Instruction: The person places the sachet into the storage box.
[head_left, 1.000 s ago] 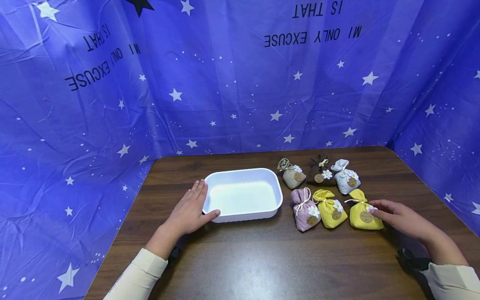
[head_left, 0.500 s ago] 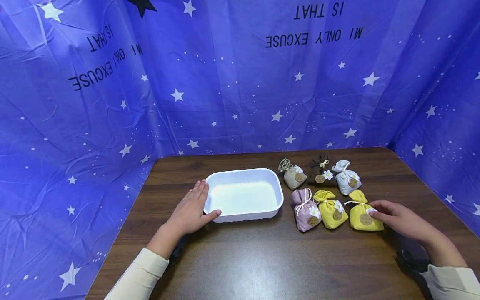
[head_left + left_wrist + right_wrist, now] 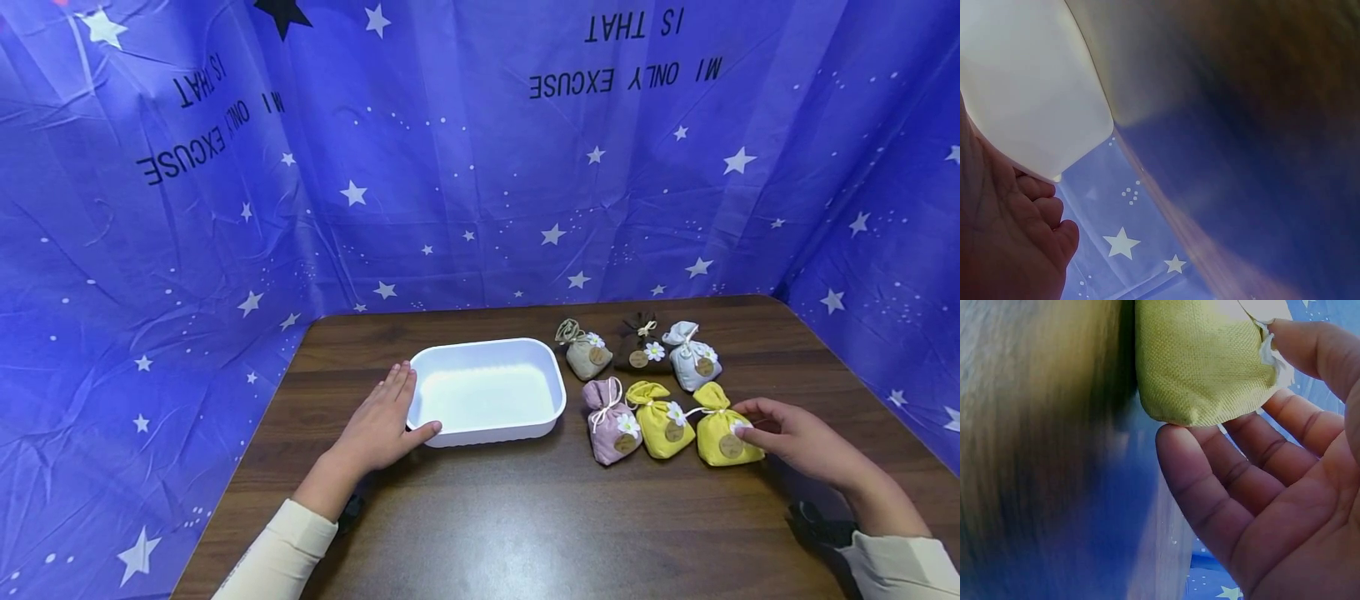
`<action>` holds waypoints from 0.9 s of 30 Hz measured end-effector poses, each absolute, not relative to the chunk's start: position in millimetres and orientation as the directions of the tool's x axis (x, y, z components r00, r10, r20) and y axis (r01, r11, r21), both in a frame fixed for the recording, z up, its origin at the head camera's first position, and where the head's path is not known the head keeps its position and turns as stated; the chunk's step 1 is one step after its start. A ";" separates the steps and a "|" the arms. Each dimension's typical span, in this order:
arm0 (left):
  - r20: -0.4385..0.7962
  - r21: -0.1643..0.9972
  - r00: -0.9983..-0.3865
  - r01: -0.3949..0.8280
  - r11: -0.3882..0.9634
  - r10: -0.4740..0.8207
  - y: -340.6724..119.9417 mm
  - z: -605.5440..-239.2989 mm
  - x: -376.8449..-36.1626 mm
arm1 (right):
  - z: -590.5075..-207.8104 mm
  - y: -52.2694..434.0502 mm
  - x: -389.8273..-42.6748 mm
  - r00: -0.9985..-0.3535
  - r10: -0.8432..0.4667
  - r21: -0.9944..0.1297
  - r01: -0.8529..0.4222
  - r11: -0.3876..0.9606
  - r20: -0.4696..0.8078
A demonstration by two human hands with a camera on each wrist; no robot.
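A white plastic tray (image 3: 487,392) sits on the table left of the sachets. My left hand (image 3: 378,427) rests against the tray's left end, fingers extended along its rim and thumb at the near corner. At the right of the front row stands a yellow drawstring sachet (image 3: 723,429) with a round tag and white flower. My right hand (image 3: 810,446) pinches its right side, thumb on the flower and fingers behind. In the right wrist view, the yellow cloth (image 3: 1204,362) lies between thumb (image 3: 1322,350) and fingers; part of the fingers is hidden behind it.
Next to the held sachet are a second yellow sachet (image 3: 660,425) and a mauve one (image 3: 611,425). Behind them stand a beige sachet (image 3: 585,354), a dark brown one (image 3: 637,342) and a pale grey one (image 3: 693,362). A blue starry curtain (image 3: 465,167) hangs behind the wooden table (image 3: 487,517).
The right hand and its yellow sachet have shifted slightly left and nearer, and the sachet's neck has moved left. The left hand and tray stay in place.
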State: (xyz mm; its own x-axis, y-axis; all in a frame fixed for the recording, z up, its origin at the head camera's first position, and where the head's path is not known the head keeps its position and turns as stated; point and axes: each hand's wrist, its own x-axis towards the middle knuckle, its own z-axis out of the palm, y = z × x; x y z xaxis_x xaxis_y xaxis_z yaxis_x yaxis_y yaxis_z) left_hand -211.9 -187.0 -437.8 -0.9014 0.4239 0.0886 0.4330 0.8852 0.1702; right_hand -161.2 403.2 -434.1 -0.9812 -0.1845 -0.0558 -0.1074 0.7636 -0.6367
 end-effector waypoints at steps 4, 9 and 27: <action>0.089 0.170 -0.901 0.433 0.885 0.424 -187.0 -437.5 -211.9 | -434.7 400.6 -160.2 -0.981 -0.193 -0.628 -0.150 0.763 0.001; 0.092 0.164 -0.900 0.436 0.885 0.426 -186.3 -436.9 -212.0 | -437.3 398.8 -160.8 -0.972 -0.207 -0.601 -0.234 0.764 0.115; 0.074 0.175 -0.905 0.426 0.888 0.419 -186.4 -435.0 -209.2 | -414.3 385.9 -172.6 -0.943 -0.232 -0.595 -0.331 0.732 0.240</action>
State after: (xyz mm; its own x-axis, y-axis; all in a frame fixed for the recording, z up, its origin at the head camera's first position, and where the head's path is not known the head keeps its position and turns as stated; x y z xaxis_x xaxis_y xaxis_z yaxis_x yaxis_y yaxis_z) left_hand -209.2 -186.4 -435.0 -0.9047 0.4195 0.0739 0.4259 0.8877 0.1748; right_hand -172.6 385.9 -414.3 -0.9427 -0.2318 0.2398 -0.3314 0.7322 -0.5950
